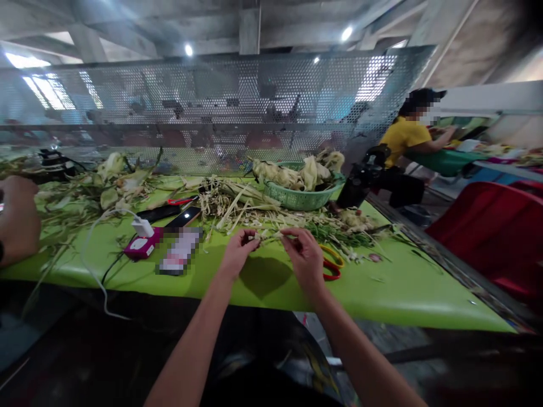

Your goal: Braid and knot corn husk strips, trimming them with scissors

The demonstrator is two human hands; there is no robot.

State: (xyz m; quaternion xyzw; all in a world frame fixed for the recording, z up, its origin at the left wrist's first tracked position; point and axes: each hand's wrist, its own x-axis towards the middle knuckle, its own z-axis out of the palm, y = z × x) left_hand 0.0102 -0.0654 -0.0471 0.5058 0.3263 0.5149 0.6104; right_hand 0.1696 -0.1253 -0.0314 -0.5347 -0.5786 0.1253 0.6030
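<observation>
My left hand (237, 251) and my right hand (303, 254) hover over the green table (382, 288), both pinched on one thin pale leaf strip (268, 236) stretched between them. Red-and-yellow scissors (331, 263) lie on the table just right of my right hand. Behind my hands lies a heap of pale leaf strips and husks (237, 206). A green plastic basket (301, 198) filled with husks stands further back.
Phones (182, 217) and a pink charger box (142, 246) with a white cable lie at left. Another person's hand (17, 217) rests at the far left edge. A perforated metal screen (212, 107) backs the table. A person in yellow (405, 141) sits at right beside red chairs (487, 232).
</observation>
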